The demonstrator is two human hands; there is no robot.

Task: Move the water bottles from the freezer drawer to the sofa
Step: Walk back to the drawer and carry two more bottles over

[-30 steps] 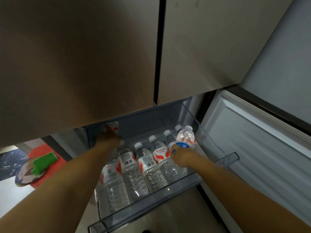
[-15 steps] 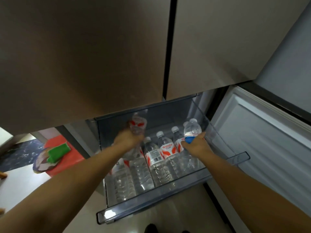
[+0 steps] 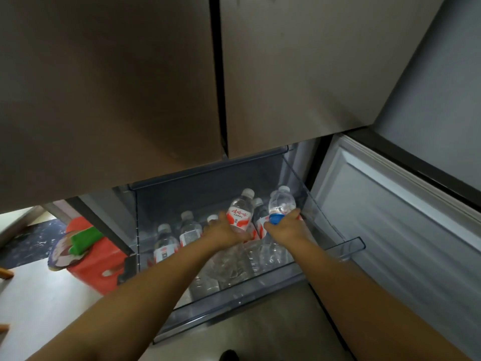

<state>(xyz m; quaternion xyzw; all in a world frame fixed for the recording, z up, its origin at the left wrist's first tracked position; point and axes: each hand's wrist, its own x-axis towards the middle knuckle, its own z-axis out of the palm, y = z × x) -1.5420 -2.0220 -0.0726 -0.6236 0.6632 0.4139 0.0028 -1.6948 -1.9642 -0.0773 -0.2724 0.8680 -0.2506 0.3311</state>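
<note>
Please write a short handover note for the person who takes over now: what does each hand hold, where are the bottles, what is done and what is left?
Left hand: closed on a red-label water bottle, raised above the others.
Right hand: closed on a blue-label water bottle, also raised.
Freezer drawer: pulled out; several more bottles lie inside, such as the one at the left.
Done: two bottles gripped and lifted.
Left: carry these two to the sofa, which is not in view, then come back for the rest. No bottle can be seen delivered yet.
</note>
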